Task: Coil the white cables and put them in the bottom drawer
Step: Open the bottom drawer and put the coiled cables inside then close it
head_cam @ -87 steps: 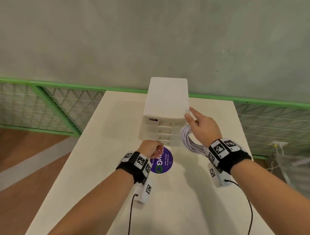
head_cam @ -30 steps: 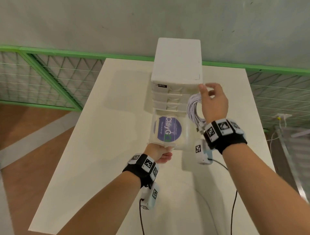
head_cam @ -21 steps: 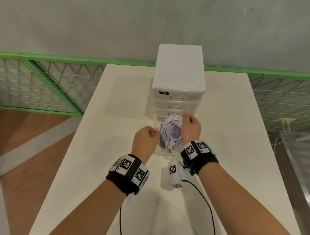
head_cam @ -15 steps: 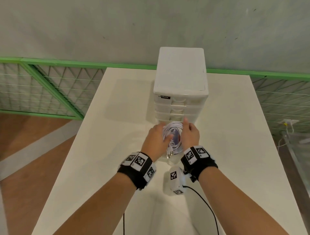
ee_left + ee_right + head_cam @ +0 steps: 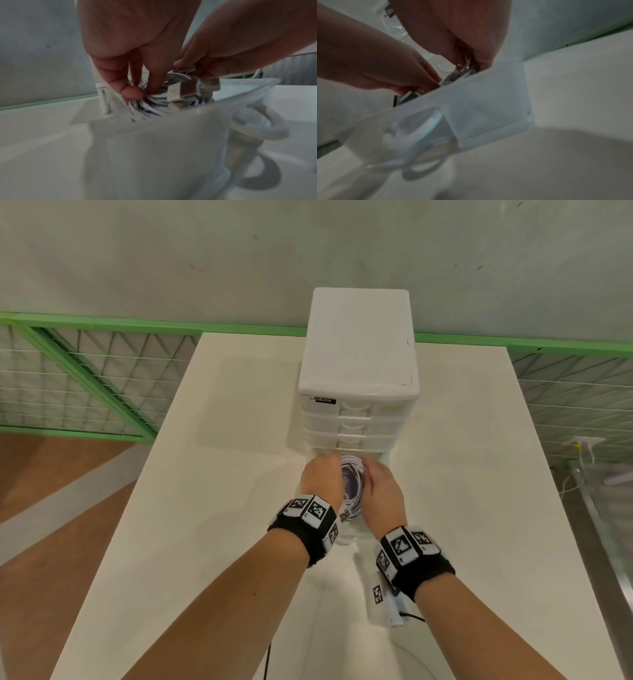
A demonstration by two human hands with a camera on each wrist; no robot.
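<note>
The coil of white cables (image 5: 352, 481) sits in the pulled-out bottom drawer (image 5: 154, 142) of the white drawer unit (image 5: 358, 361). My left hand (image 5: 322, 479) is on the coil's left side and my right hand (image 5: 379, 489) is on its right. In the left wrist view my left hand's thumb and fingers (image 5: 135, 93) pinch the white cables (image 5: 150, 108) just behind the drawer's translucent front. Beside them are the metal plugs (image 5: 183, 92), under my right hand (image 5: 223, 47). In the right wrist view the cable ends (image 5: 462, 70) show between both hands above the drawer front (image 5: 479, 102).
The unit stands at the back middle of a white table (image 5: 212, 508); its three upper drawers (image 5: 352, 422) are shut. A green mesh fence (image 5: 96, 378) and a grey wall lie behind. Wooden floor lies to the left. The drawer's ring handle (image 5: 260, 128) juts toward me.
The left hand pulled the bottom drawer out, then let go of it. The right hand brought the coil from beside the unit over the drawer. Both hands now hold it down inside.
</note>
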